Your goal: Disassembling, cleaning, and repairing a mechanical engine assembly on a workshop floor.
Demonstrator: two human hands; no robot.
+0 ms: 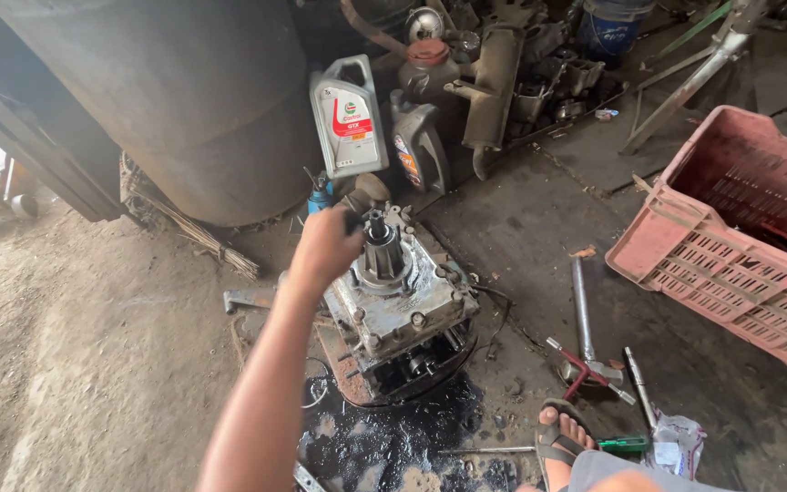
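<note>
My left hand [325, 246] reaches out over a greasy metal gearbox housing [403, 305] that stands on the oily floor. Its fingers are curled around a small dark part [354, 221] right beside the upright splined shaft [379, 239] on top of the housing. My forearm runs up from the bottom edge of the view and covers the housing's left side. My right hand is out of view. My sandalled foot [557, 437] rests at the bottom right.
A grey oil jug [348, 118] and a dark jug [418, 146] stand behind the housing, beside a large drum [184, 100]. A pink plastic crate [740, 237] lies at the right. A metal bar [580, 305], a red cross wrench [585, 369] and a green-handled screwdriver [626, 444] lie near my foot. Black oil [393, 446] pools in front.
</note>
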